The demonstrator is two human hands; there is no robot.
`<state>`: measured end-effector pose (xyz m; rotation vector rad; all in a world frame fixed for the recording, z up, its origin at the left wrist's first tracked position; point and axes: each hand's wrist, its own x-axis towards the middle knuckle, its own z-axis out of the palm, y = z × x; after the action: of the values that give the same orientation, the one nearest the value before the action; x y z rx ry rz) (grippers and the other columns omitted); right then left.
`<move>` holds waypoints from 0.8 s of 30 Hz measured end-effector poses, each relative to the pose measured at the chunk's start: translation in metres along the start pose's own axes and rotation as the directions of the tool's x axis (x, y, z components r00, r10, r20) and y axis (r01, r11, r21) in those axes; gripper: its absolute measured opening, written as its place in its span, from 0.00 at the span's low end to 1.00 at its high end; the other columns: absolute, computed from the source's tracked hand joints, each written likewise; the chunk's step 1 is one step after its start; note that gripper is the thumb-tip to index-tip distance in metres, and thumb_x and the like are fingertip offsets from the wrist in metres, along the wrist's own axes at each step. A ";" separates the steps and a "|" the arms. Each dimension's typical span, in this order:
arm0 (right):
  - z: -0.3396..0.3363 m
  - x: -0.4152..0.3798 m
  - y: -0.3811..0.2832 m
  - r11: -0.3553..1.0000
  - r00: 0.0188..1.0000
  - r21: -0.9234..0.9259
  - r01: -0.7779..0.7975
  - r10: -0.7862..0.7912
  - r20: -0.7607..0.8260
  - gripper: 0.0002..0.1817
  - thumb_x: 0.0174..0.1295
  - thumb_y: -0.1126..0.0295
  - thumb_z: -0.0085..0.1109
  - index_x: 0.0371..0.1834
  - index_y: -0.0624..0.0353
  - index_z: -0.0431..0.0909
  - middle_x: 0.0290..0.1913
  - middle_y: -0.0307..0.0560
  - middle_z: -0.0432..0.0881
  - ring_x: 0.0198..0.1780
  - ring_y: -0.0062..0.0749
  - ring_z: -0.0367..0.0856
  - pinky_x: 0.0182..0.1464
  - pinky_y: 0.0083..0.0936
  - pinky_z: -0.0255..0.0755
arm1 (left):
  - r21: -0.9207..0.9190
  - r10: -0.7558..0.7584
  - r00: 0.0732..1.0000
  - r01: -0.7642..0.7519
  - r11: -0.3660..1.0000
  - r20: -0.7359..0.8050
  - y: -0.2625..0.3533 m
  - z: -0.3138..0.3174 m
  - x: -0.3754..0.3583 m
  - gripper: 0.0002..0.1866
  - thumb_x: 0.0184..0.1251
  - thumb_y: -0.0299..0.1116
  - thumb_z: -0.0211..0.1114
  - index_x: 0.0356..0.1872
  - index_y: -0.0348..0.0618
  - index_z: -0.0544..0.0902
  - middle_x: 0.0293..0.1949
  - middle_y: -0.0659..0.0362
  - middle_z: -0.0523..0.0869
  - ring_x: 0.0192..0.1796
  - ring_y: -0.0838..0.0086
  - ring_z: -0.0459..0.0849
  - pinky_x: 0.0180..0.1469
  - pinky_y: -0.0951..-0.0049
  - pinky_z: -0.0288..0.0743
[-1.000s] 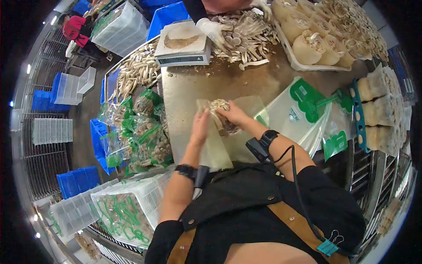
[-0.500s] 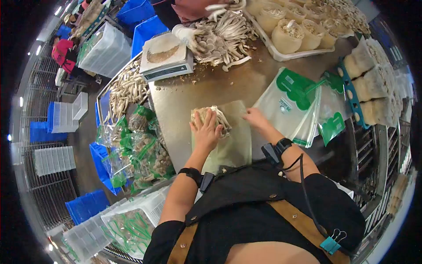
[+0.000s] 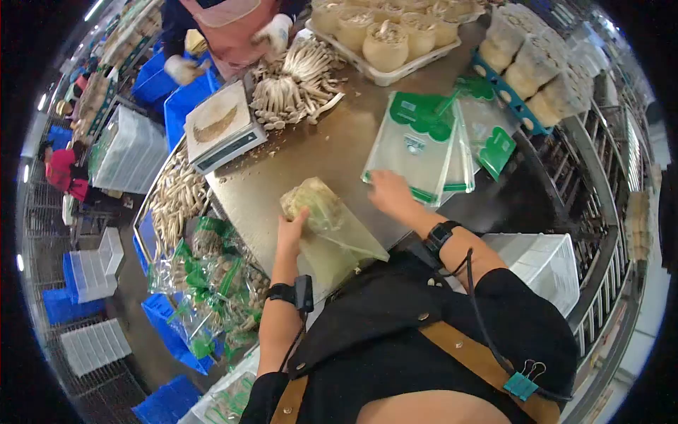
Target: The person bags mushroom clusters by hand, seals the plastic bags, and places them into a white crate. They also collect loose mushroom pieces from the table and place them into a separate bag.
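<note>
A pale translucent bag (image 3: 339,240) lies on the steel table (image 3: 282,166) with a clump of mushrooms (image 3: 309,198) at its far end. My left hand (image 3: 291,230) grips the left side of this bag, thumb on top, just below the clump. My right hand (image 3: 390,191) is at the lower left edge of a stack of clear bags with green print (image 3: 417,145); its fingers are bent together, and what they pinch is too small to make out.
Beyond are a scale (image 3: 222,127), piled mushrooms (image 3: 296,85) and a white tray (image 3: 388,74) of filled bags. Packed green-printed bags (image 3: 219,283) lie left. A gloved co-worker (image 3: 236,35) stands across the table. A white crate (image 3: 540,268) is at right.
My left hand has gone from lying on the mushrooms to gripping the bag's side. My right hand has left the pale bag and reached the printed bags. The camera view has shifted.
</note>
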<state>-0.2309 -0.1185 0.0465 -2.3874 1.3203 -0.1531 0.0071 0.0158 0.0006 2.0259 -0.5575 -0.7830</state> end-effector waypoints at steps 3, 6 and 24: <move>0.031 -0.036 0.064 0.909 0.979 -0.411 0.068 -0.139 -0.146 0.13 0.51 0.70 0.54 0.38 0.66 0.74 0.40 0.59 0.77 0.43 0.49 0.77 0.41 0.39 0.75 | -0.170 -0.212 0.926 0.274 0.947 0.313 -0.001 -0.010 0.007 0.38 0.50 0.44 0.74 0.56 0.30 0.69 0.48 0.50 0.79 0.42 0.65 0.81 0.40 0.70 0.77; 0.038 -0.041 0.082 0.832 0.887 -0.522 0.186 -0.371 -0.274 0.08 0.52 0.73 0.51 0.33 0.66 0.74 0.37 0.57 0.76 0.44 0.47 0.77 0.40 0.34 0.77 | -0.183 -0.201 0.879 0.303 0.935 0.432 -0.012 -0.009 0.023 0.35 0.49 0.45 0.74 0.53 0.31 0.72 0.44 0.51 0.80 0.40 0.67 0.82 0.38 0.69 0.77; 0.003 0.004 0.102 0.946 0.994 0.308 -0.102 0.083 0.073 0.10 0.52 0.65 0.57 0.32 0.58 0.83 0.31 0.56 0.82 0.36 0.49 0.81 0.41 0.38 0.73 | -0.286 -0.208 0.860 0.369 0.884 0.466 0.030 0.004 -0.005 0.39 0.53 0.39 0.71 0.63 0.39 0.60 0.54 0.52 0.73 0.52 0.65 0.77 0.49 0.68 0.75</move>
<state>-0.3079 -0.1684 0.0029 -2.0475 1.2730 -0.2422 -0.0016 0.0010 0.0259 1.6088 -0.3024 -1.4273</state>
